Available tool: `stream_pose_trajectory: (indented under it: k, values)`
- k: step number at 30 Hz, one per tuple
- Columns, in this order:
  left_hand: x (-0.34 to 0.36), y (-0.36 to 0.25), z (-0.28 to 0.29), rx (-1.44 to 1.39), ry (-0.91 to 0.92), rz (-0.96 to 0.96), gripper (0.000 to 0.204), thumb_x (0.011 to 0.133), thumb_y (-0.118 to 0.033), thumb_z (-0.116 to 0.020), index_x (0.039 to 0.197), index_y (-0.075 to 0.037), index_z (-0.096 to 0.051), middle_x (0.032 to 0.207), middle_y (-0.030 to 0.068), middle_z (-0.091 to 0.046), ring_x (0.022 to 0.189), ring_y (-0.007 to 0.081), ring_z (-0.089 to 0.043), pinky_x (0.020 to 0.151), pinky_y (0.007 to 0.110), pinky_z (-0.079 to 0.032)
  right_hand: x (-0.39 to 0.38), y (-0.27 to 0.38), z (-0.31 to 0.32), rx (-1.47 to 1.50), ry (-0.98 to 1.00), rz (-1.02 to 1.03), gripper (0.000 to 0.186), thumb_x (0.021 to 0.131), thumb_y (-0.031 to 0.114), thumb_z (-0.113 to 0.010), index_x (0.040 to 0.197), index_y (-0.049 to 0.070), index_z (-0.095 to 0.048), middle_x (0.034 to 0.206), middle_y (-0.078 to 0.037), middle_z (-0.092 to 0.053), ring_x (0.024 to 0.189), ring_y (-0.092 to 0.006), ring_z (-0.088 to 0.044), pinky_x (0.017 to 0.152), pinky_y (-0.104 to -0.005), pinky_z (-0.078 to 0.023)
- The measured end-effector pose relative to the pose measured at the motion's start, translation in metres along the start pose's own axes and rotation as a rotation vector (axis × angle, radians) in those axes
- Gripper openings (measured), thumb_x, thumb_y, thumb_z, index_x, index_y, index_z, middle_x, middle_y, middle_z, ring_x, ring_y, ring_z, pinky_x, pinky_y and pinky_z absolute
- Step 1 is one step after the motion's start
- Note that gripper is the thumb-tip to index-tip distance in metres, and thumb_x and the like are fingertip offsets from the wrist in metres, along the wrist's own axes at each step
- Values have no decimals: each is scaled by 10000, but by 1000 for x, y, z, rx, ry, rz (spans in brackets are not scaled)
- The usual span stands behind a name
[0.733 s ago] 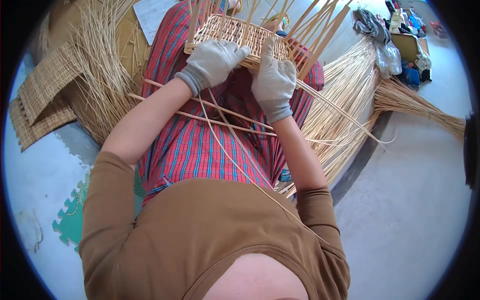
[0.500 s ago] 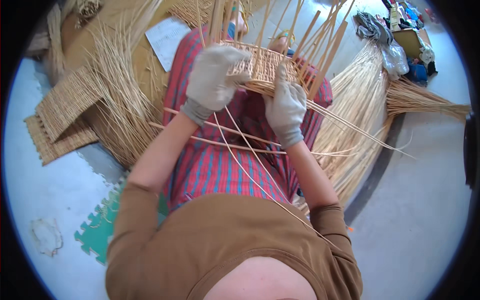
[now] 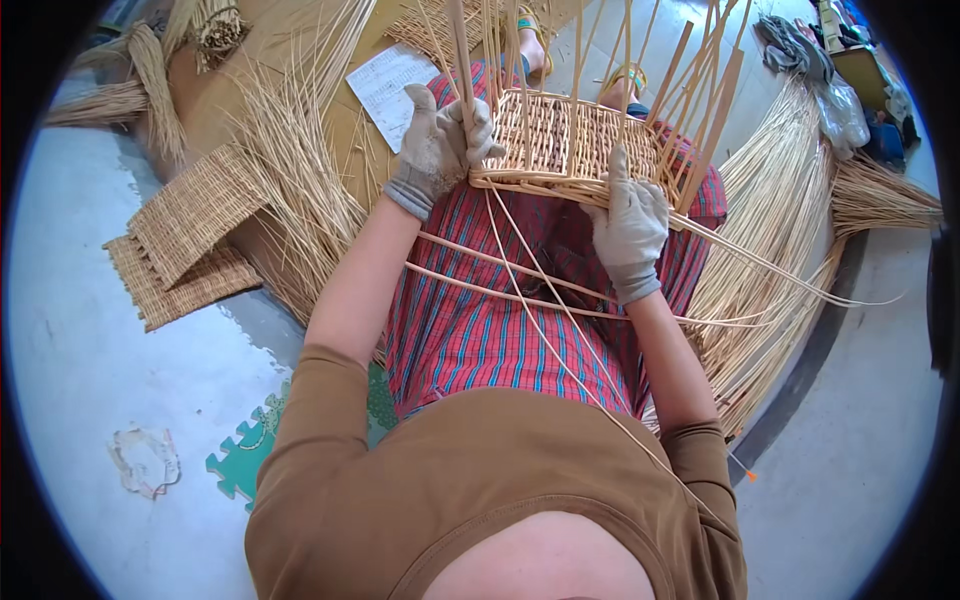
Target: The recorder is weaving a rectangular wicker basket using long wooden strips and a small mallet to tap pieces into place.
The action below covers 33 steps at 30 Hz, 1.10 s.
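Observation:
A half-woven wicker basket [image 3: 545, 135] rests over my knees, its base made of tan woven strands and its uprights pointing away from me. My left hand [image 3: 432, 148], in a pale work glove, has its fingers curled round an upright stake [image 3: 462, 60] at the basket's left corner, thumb raised. My gloved right hand [image 3: 632, 225] grips the near right rim, with the thumb lying on the weave and the fingers hidden underneath. Long thin weaving strands [image 3: 540, 335] trail from the near edge across my lap. Others stick out past the right corner.
Loose bundles of straw-coloured strands lie left [image 3: 300, 170] and right [image 3: 765, 220] of my legs. Two woven panels [image 3: 190, 230] overlap at the left near a green foam mat [image 3: 240, 455]. A written paper sheet [image 3: 390, 90] lies beyond my left hand. Plastic bags [image 3: 840, 115] sit far right.
My left hand has turned and closed round the corner stake, uncovering more of the weave. The whole view has shifted, so everything sits further right. My right hand keeps its grip on the rim.

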<state>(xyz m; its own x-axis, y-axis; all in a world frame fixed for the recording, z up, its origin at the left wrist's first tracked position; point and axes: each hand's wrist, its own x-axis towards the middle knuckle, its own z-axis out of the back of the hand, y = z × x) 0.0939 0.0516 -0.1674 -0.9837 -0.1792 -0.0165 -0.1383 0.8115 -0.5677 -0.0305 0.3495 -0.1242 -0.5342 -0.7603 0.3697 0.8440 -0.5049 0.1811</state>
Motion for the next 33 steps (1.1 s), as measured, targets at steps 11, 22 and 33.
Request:
stream_pose_trajectory:
  k: [11,22,33]
  values:
    - [-61,-16,-81,1165,-577,-356,255,1062,-258,-654,1137,-17,-687,993,71,-706,944,214,-700,909,369,-566,-27,29,92,286,114,150,388,835,188,-848,1207,126,-757,1115,-91,-737,1089,-299,-690,969,-442,-502]
    - [-46,37,-155,1775,388,318,388,987,-462,-667,1183,-129,-701,998,113,-741,952,361,-732,842,475,-573,-44,-17,161,216,305,-202,86,933,128,-745,1004,82,-731,916,-132,-746,833,-350,-735,736,-435,-582]
    - [-34,83,-168,1832,171,-442,278,861,-136,-761,1136,-112,-733,976,55,-731,898,265,-726,805,396,-563,-59,-22,139,1256,98,-642,350,1090,304,-623,1204,-13,-718,889,-56,-704,703,-119,-613,651,-289,-512]
